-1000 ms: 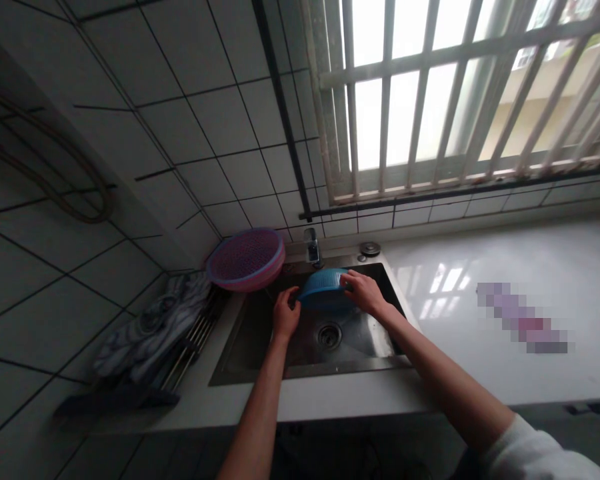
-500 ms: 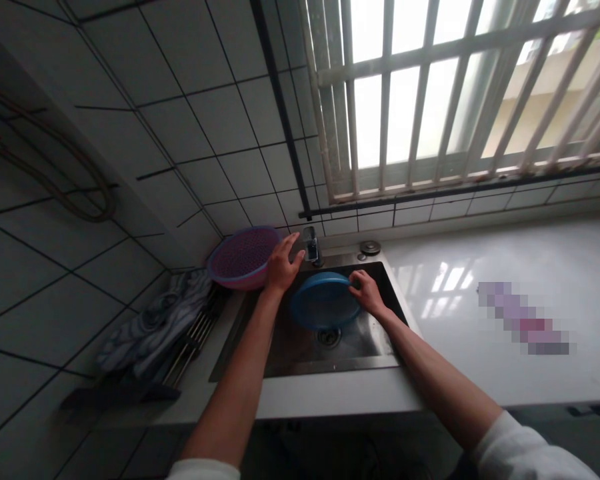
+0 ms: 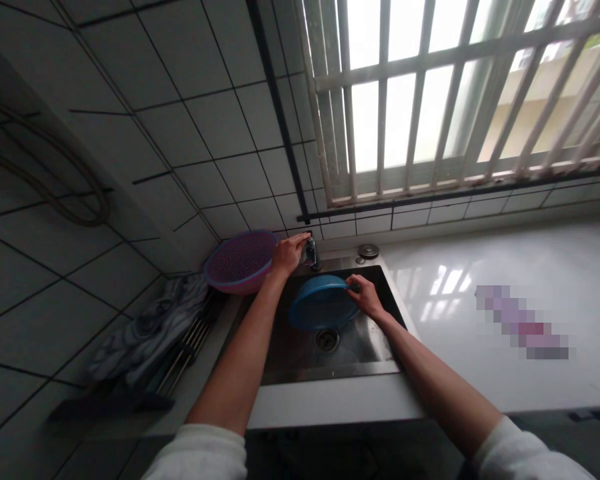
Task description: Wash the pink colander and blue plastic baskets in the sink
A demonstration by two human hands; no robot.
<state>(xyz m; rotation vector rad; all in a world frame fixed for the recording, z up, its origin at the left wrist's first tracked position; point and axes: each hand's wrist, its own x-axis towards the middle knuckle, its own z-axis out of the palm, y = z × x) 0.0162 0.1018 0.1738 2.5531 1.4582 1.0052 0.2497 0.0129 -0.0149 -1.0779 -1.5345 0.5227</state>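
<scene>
In the sink, my right hand grips the right rim of a blue plastic colander, which is tilted over the basin. My left hand reaches to the back of the sink, its fingers closed on the top of the chrome faucet. No water stream can be made out. The metal sink has a round drain just in front of the colander.
Left of the faucet, a pink-purple basket leans by the tiled wall. A striped cloth lies near a metal rack. A round metal stopper sits behind the sink. A blurred-out item rests on the white counter.
My left hand has moved up and right from beside the faucet onto its top, and its fingers have closed there. My right hand still holds the colander, now tilted slightly differently.
</scene>
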